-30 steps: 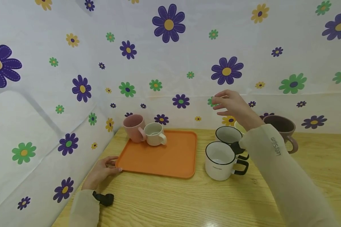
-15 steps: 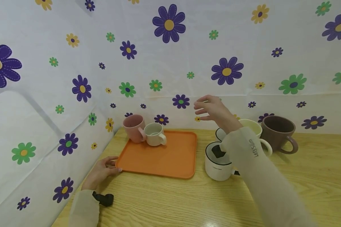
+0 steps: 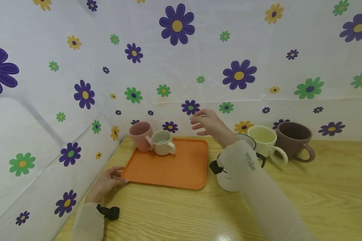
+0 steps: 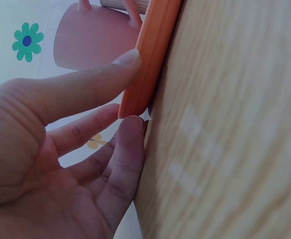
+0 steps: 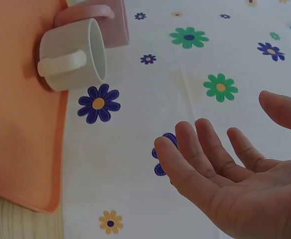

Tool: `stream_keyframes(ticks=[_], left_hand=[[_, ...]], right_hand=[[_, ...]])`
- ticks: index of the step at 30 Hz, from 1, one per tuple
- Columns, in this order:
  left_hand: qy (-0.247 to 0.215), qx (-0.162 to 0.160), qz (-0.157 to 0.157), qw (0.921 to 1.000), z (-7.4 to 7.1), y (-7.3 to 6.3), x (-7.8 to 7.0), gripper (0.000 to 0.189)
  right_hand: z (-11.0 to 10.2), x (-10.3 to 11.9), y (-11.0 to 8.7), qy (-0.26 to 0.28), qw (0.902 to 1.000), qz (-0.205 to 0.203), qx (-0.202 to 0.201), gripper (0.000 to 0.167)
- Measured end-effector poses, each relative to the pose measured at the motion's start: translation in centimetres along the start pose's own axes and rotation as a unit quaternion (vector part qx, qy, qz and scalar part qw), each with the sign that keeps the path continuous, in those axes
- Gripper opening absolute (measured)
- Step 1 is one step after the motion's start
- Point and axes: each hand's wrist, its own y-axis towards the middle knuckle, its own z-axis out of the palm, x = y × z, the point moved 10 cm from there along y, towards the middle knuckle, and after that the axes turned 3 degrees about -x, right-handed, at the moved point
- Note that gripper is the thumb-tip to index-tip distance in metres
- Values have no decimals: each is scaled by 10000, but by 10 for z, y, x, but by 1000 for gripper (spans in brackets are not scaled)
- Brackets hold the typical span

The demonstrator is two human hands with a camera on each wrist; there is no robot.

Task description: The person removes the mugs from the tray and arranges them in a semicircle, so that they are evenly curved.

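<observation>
My left hand (image 3: 107, 182) holds the front-left corner of the orange tray (image 3: 181, 167), thumb on one side and fingers on the other. In the left wrist view the thumb (image 4: 100, 84) lies against the tray's rim. On the tray's back-left part stand a pink mug (image 3: 140, 137) and a small cream cup (image 3: 162, 143). My right hand (image 3: 211, 125) is in the air beyond the tray's right side, fingers loosely spread and holding nothing. Below that forearm, a white black-rimmed mug (image 3: 224, 182) is mostly hidden by the sleeve.
Behind it, a second white black-rimmed mug (image 3: 249, 140) is partly covered. Farther right are a pale yellow mug (image 3: 260, 142) and a dark brown mug (image 3: 292, 142) on the wooden table (image 3: 169, 214). A flowered cloth (image 3: 181, 67) hangs at the back and left.
My empty right hand has moved left and lower, from above the right-hand mugs toward the tray. The yellow mug has come into view. My left hand has stayed at the tray corner.
</observation>
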Motion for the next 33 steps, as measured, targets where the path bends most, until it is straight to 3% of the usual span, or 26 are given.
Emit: stream_keyframes(ticks=[14, 27, 33], left_hand=[[65, -113, -140, 9998, 2, 4, 3, 66], [90, -3, -8, 10000, -2, 1, 3, 67], [67, 6, -35, 10000, -1, 2, 6, 67]], right_hand=[[33, -11, 8, 37, 9995, 304, 26, 40], [64, -37, 18, 543, 9958, 725, 135, 34], [72, -52, 23, 492, 9956, 771, 189, 33]])
